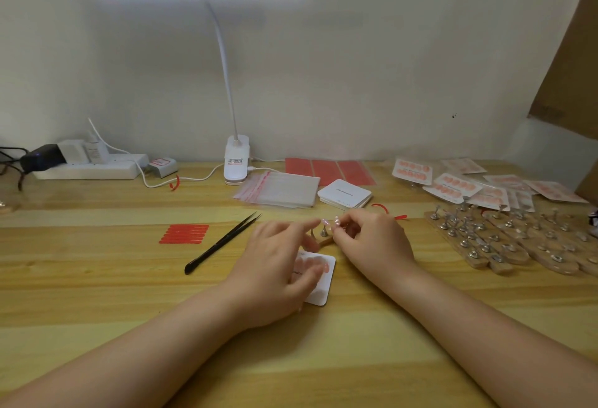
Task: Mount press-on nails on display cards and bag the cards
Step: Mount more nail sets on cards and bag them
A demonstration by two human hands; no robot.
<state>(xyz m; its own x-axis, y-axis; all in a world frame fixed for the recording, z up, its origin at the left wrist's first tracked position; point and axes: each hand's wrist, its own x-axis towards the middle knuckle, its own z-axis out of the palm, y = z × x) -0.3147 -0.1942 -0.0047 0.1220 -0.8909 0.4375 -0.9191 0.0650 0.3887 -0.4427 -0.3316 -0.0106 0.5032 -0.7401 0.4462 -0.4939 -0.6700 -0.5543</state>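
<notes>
The counter (97, 294) carries it all, so work downward from there. The display card (323, 284) lies flat at the centre, partly under the left hand (271, 275), whose fingers look loosely curled above and on the card; whether that grip pinches anything I cannot tell. To do this step well, that hand should press the card still so it cannot slide as a nail goes down.

The right hand (372, 242) sits just beyond the card, its grip pinching a small pale nail (336, 221) at the fingertips, right above a little wooden stand (325, 238) with metal pegs. A second nail (324, 221) shows beside it — possibly on the stand still.

The nail is small and glossy, likely slippery — lift it straight off, hold it by the edges, and line it up with the row already on the card before pressing.
</notes>
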